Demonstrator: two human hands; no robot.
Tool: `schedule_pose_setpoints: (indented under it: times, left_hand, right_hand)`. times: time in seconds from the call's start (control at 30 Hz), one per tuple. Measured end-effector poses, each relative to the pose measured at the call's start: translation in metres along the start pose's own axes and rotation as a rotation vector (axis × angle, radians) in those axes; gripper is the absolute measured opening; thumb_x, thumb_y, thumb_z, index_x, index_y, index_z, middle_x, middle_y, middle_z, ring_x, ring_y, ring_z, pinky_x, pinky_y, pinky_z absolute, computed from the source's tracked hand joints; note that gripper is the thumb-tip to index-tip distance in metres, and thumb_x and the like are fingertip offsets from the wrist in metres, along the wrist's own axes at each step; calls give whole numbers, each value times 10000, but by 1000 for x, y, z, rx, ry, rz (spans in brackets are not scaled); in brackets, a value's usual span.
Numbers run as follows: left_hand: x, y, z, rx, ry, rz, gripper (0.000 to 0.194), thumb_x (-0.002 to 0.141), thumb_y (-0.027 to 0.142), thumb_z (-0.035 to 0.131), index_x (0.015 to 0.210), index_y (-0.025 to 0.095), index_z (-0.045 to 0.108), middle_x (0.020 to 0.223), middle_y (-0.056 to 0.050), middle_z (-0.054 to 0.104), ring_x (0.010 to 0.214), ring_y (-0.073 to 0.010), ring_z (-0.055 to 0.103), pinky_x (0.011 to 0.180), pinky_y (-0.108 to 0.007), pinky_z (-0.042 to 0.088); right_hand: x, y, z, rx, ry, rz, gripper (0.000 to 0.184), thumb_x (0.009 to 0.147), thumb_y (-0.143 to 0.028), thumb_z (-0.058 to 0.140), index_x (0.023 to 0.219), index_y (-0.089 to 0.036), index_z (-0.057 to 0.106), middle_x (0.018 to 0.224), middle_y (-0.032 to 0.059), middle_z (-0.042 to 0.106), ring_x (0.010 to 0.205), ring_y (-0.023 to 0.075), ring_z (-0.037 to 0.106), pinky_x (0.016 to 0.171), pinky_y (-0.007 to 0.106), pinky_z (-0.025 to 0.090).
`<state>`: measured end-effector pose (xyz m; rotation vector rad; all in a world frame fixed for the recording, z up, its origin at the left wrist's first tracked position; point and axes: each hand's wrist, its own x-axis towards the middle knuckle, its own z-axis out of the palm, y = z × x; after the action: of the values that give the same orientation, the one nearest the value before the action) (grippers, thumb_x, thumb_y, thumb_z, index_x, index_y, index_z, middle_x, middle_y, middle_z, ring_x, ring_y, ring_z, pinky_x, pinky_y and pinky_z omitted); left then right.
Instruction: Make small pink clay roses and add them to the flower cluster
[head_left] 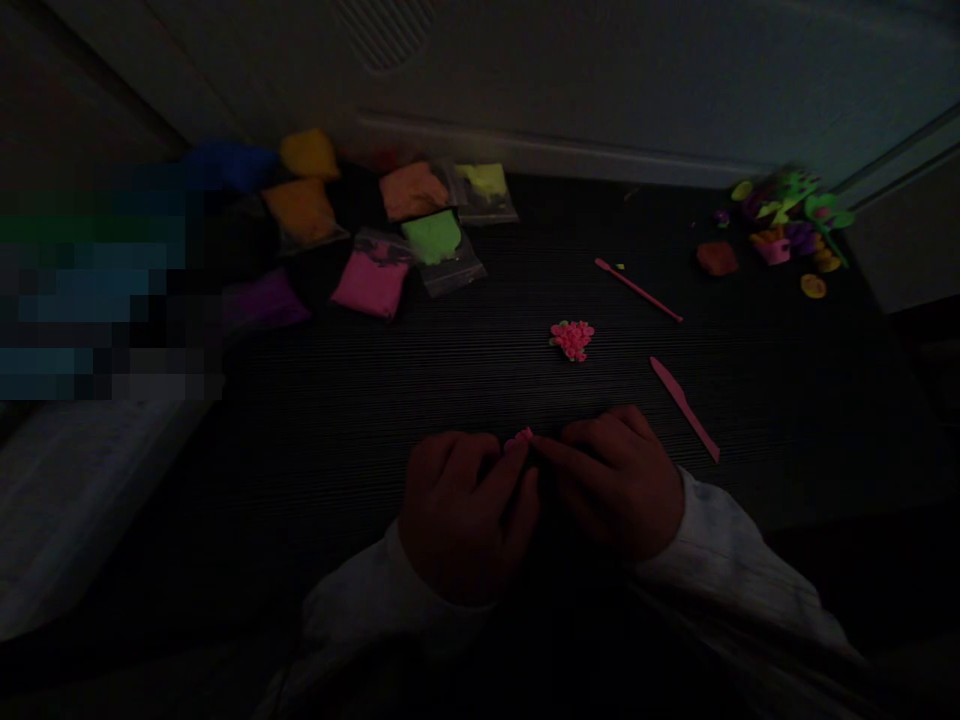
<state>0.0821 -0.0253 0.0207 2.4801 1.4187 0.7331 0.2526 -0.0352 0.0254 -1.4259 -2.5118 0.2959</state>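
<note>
Between the fingertips of my left hand [465, 510] is a small piece of pink modelling clay [517, 440]. My left fingers are curled and pinch it just above the dark tabletop. The index finger of my right hand [619, 480] reaches across and touches the clay's right side; its other fingers are bent, and its thumb is hard to make out in the dark. Beyond my hands lies a cluster of small pink clay flowers [573, 340] with bits of green at its edge. A pink plastic knife [684, 408] rests to the right of my right hand.
A thin pink modelling stick [639, 290] lies farther back. Bags of coloured clay, among them a pink bag [373, 282] and a green one [435, 240], stand at the back left. Finished clay figures [787, 225] and a reddish-brown lump [717, 259] sit at the back right.
</note>
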Motion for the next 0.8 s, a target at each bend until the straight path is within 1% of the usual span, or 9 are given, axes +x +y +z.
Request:
schedule_pose_setpoints:
  times: [0.27, 0.43, 0.8]
  left_hand:
    - [-2, -2, -2, -5, 7, 13, 279, 666, 245, 523, 928, 178, 592, 723, -51, 549, 707, -163, 463, 681, -363, 391]
    - [-3, -2, -4, 7, 4, 0, 273, 659, 244, 531, 914, 177, 602, 715, -53, 558, 693, -162, 466, 676, -362, 395]
    - [-3, -3, -2, -17, -8, -21, 278, 648, 251, 544, 912, 184, 602, 742, -51, 554, 731, -178, 456, 689, -368, 396]
  right_hand:
    - [1, -1, 0, -17, 20, -7, 357, 742, -235, 428, 1096, -209, 464, 856, 47, 528, 752, 155, 445, 692, 343, 279]
    - [1, 0, -1, -17, 7, -14, 374, 738, -243, 428, 1110, -211, 453, 862, 50, 528, 750, 156, 442, 689, 342, 283]
    - [2, -3, -2, -13, -36, 1, 386, 740, -245, 433, 1126, -235, 435, 864, 41, 529, 737, 152, 439, 690, 341, 289]
